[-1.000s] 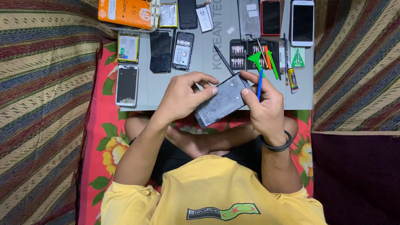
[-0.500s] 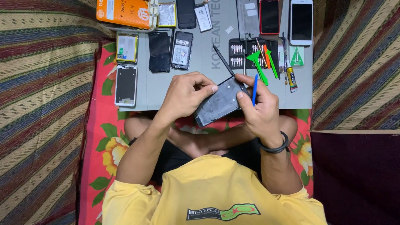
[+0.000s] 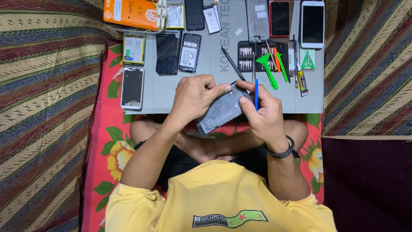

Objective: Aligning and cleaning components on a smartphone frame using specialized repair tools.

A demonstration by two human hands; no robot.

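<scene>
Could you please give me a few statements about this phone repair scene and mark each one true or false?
1. Both hands hold the grey phone frame. True.
2. The right hand also holds a red pen. False: it holds a blue tool.
3. An orange box lies at the mat's far left corner. True.
4. The white phone lies in the person's lap. False: it lies on the grey mat.
5. The left hand is empty. False: it grips the frame.

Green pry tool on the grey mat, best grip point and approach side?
Take the green pry tool by its long straight shaft, at the lower end near the mat's bare area. Come from above and its lower right: the upper end lies over the bit tray, crowded by orange and green tools.
</scene>
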